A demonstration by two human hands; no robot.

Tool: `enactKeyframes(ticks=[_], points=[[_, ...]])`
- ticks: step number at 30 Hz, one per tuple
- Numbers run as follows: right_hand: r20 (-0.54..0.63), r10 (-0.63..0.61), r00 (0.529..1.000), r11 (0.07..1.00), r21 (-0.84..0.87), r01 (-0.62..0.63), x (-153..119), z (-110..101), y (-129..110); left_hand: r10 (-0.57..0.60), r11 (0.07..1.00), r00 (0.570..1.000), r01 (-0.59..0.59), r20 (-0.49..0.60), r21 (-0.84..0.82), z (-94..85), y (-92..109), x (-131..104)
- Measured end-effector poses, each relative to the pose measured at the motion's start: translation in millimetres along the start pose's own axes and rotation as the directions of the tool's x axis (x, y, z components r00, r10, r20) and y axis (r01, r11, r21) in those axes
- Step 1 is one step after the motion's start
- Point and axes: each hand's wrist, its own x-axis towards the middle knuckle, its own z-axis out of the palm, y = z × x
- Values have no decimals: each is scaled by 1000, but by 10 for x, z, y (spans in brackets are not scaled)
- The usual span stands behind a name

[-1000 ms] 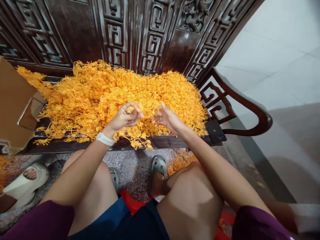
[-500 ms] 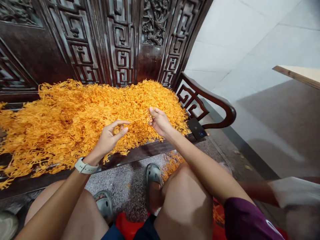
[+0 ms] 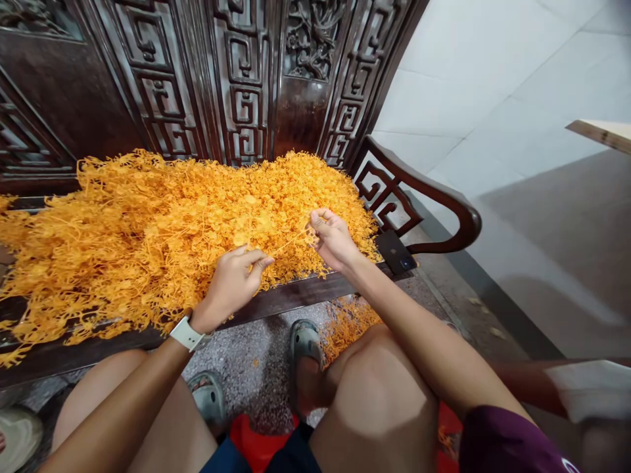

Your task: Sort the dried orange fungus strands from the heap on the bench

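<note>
A wide heap of orange stringy plastic pieces (image 3: 148, 236) covers the seat of a dark carved wooden bench (image 3: 296, 293). Above the heap's front edge, my left hand (image 3: 239, 279), with a pale watch on the wrist, pinches one end of a thin orange strand (image 3: 288, 246) between thumb and fingers. The strand runs up to my right hand (image 3: 332, 238), whose thumb and forefinger are closed on its other end, where small orange branches show beside the fingers.
A black phone (image 3: 396, 252) lies at the bench's right end, below the curved armrest (image 3: 470, 226). More orange pieces (image 3: 348, 325) lie on the speckled floor near my sandalled feet. A board edge (image 3: 604, 133) juts in at the right.
My left hand has moved right and closed its fingers on the strand; before, its thumb and fingers were apart. The view has shifted slightly, and my right hand still grips the orange piece.
</note>
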Motion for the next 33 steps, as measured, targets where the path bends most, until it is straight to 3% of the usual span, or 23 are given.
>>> enactKeyframes(ticks=[3, 6, 10, 12, 13, 14, 16, 18, 20, 22, 23, 25, 27, 29, 33], points=[[-20, -30, 999, 999, -34, 30, 63, -19, -61, 25, 1000, 1000, -25, -10, -12, 36, 87, 1], [-84, -122, 989, 989, -95, 114, 173, -232, -254, -26, 998, 998, 24, -51, -53, 13, 66, -25], [-279, -342, 897, 931, -232, 282, 252, -665, -476, -213, 969, 966, 190, -149, -156, -186, -144, -56], [-211, -264, 941, 923, -337, 183, 199, -746, -456, -294, 935, 937, 240, -191, -261, -310, -246, -28], [-117, -162, 980, 902, -420, 99, 158, -733, -419, -315, 920, 928, 247, -200, -305, -363, -280, -1], [-7, -35, 999, 857, -515, 27, 116, -692, -376, -323, 909, 924, 244, -202, -338, -407, -301, 31], [156, 110, 982, 772, -636, 14, 67, -561, -300, -321, 898, 927, 233, -193, -374, -464, -310, 94], [157, 10, 988, 787, -610, 89, 94, -442, -264, -312, 895, 932, 224, -182, -386, -484, -289, 129], [-15, -169, 986, 805, -578, 129, 173, -384, -262, -296, 897, 940, 214, -167, -387, -476, -265, 127], [-160, -321, 934, 732, -667, 137, 237, -361, -265, -277, 903, 951, 209, -137, -374, -451, -256, 102], [-165, -378, 911, 672, -726, 147, 244, -341, -259, -268, 909, 956, 211, -117, -360, -433, -259, 87], [-54, -367, 929, 617, -762, 200, 199, -244, -224, -253, 919, 964, 214, -78, -330, -385, -266, 63], [116, -191, 975, 715, -664, 219, 98, -62, -160, -228, 921, 973, 206, -28, -329, -325, -259, 49], [254, -25, 967, 834, -527, 160, -5, 160, -84, -195, 916, 980, 193, 31, -351, -260, -223, 41], [348, 28, 937, 903, -411, 125, -70, 450, 29, -151, 922, 982, 180, 111, -343, -162, -110, 14]])
